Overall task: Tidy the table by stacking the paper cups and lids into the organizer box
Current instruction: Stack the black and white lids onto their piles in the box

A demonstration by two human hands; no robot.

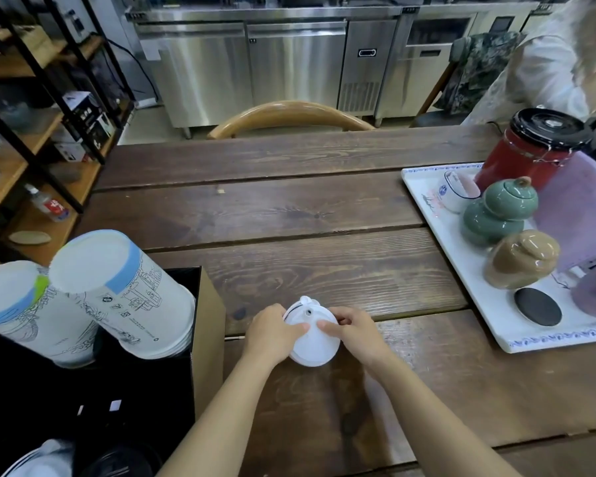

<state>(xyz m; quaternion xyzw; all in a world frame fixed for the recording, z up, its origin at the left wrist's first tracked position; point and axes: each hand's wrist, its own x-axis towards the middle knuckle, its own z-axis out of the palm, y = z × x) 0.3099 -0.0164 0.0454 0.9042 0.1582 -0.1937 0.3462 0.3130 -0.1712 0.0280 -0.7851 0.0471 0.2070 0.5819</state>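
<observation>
Above the wooden table, just right of the organizer box, a white plastic lid stack is pinched between the left hand and right hand, thumbs pressed on top; printed paper cups are held inverted in the box.

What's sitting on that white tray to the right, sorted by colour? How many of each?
On the white tray:
Red canister with black lid: 1
Green jar: 1
Tan jar: 1
White cup with blue trim: 1
Black coaster: 1
Purple, partly cut off at the frame edge: unclear
Total clearly seen: 5
</observation>
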